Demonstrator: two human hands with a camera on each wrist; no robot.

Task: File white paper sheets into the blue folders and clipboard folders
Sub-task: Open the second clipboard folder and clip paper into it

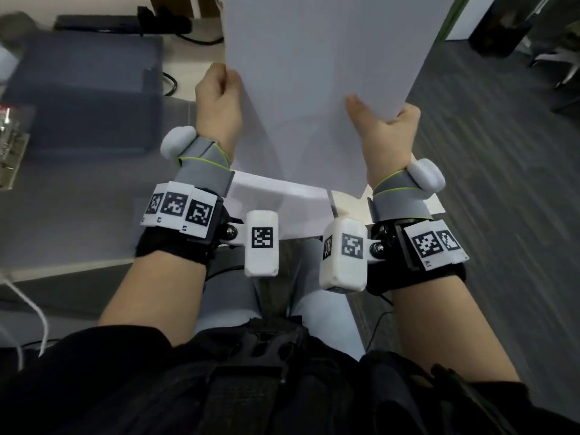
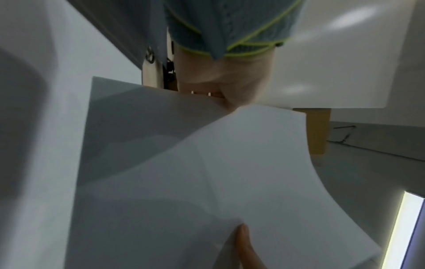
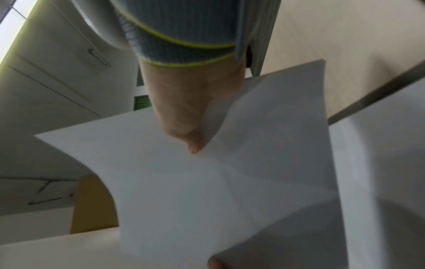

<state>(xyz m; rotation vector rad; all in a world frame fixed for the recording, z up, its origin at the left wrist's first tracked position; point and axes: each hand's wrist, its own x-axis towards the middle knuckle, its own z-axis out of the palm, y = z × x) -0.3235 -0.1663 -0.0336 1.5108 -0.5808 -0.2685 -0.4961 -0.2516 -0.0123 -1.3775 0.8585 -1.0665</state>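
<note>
I hold a stack of white paper sheets [image 1: 326,73] upright in front of me, above the desk's front edge. My left hand [image 1: 219,98] grips its left edge, fingers curled round it. My right hand [image 1: 383,127] pinches the lower right part, thumb on the near face. More white sheets [image 1: 276,199] lie flat on the desk below my wrists. A blue folder [image 1: 84,89] lies closed on the desk at the left. In the left wrist view the held paper [image 2: 207,172] bends toward the camera; in the right wrist view my thumb presses the paper [image 3: 230,182].
The grey desk [image 1: 78,221] spreads to the left, its front edge near my lap. A dark flat device and black cables [image 1: 169,23] lie at the back. A clear packet [image 1: 9,142] sits at the far left edge. Grey carpet floor [image 1: 489,183] is to the right.
</note>
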